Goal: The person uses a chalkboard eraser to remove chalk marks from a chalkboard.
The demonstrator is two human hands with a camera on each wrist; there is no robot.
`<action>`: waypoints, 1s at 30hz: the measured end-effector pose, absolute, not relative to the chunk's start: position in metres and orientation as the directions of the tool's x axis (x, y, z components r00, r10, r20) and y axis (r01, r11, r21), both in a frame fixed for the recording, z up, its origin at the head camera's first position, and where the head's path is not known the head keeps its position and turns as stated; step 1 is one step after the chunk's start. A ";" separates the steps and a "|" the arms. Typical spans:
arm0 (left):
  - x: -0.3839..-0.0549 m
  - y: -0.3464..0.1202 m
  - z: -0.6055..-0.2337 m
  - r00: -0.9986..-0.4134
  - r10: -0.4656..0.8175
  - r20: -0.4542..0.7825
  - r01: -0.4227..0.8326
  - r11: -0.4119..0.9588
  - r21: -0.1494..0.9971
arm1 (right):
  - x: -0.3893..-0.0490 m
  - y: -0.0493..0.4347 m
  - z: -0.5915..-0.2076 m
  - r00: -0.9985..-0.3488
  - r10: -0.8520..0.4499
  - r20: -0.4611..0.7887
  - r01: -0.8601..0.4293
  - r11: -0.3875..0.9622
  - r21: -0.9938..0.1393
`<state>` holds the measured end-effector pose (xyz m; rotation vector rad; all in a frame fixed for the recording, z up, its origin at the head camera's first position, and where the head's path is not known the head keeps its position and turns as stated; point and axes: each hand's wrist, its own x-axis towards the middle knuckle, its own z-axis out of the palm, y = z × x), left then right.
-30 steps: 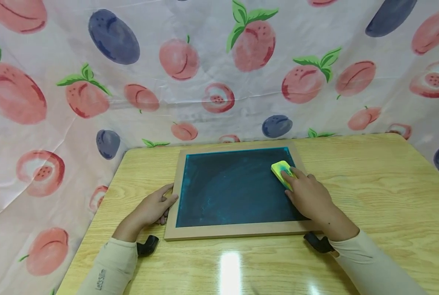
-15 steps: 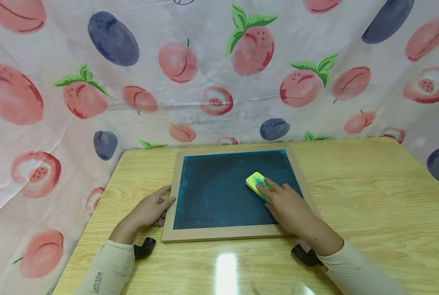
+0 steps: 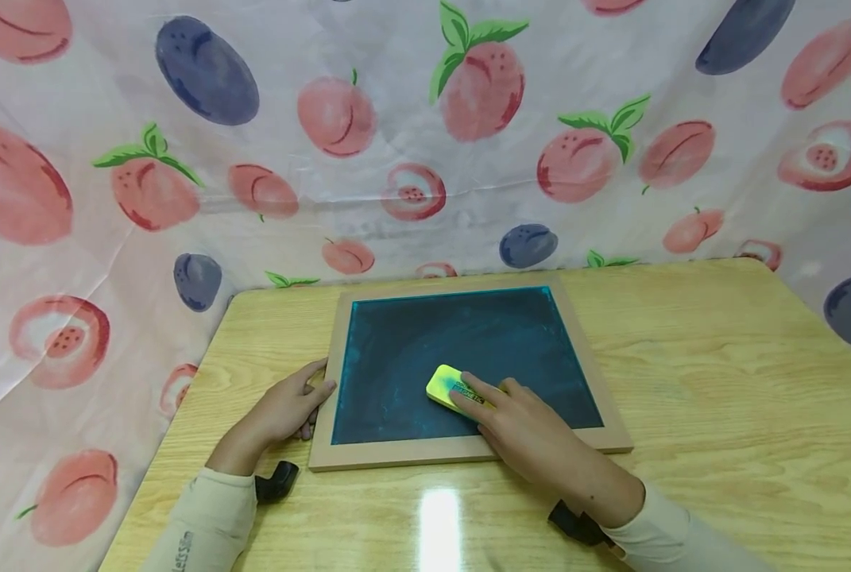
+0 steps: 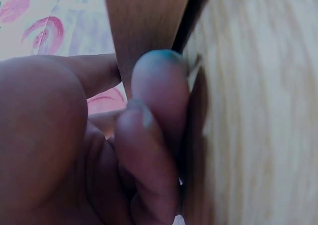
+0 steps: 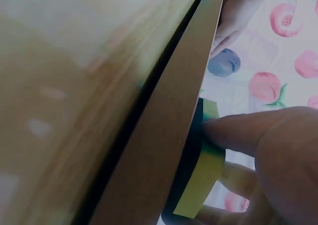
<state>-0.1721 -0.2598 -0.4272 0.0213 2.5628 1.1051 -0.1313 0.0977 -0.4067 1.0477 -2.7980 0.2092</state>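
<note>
A small chalkboard (image 3: 411, 334) in a pale wooden frame lies flat on the table, with bluish chalk smears over its dark surface. My right hand (image 3: 528, 433) grips a yellow board eraser (image 3: 448, 384) against the lower middle of the board, index finger stretched along its top. From the right wrist view, the thumb presses one side of the eraser (image 5: 206, 173) and fingers show on the far side. My left hand (image 3: 282, 409) holds the frame's left edge, its thumb over the top. Close up in the left wrist view, curled fingers (image 4: 149, 155) touch the frame's side (image 4: 144, 21).
The wood-grain table (image 3: 711, 365) extends right of the board and in front of it. Behind and to the left hangs a fruit-print cloth (image 3: 411, 119). Black wrist-camera mounts (image 3: 277, 481) sit under both wrists.
My right hand has swept the eraser from the board's upper right down and left to its lower middle. The left hand keeps its place on the frame.
</note>
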 end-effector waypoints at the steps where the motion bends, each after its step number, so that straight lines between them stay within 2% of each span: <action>1: -0.172 -0.260 -0.427 -0.939 0.149 -0.309 -0.123 0.695 0.709 | -0.131 0.097 -0.407 -0.745 -0.641 0.184 -0.662 0.745 -0.082; 8: -0.171 -0.260 -0.426 -0.939 0.159 -0.306 -0.120 0.681 0.722 | -0.133 0.099 -0.409 -0.742 -0.650 0.162 -0.669 0.735 -0.111; 14: -0.173 -0.261 -0.431 -0.937 0.174 -0.301 -0.112 0.670 0.734 | -0.141 0.111 -0.407 -0.792 -0.586 0.171 -0.606 0.789 -0.103; 24: -0.173 -0.260 -0.428 -0.939 0.178 -0.295 -0.106 0.667 0.738 | -0.170 0.158 -0.402 -0.880 -0.417 0.226 -0.439 0.897 -0.054; 30: -0.172 -0.259 -0.428 -0.938 0.174 -0.300 -0.109 0.674 0.731 | -0.176 0.171 -0.403 -0.889 -0.386 0.246 -0.407 0.912 -0.041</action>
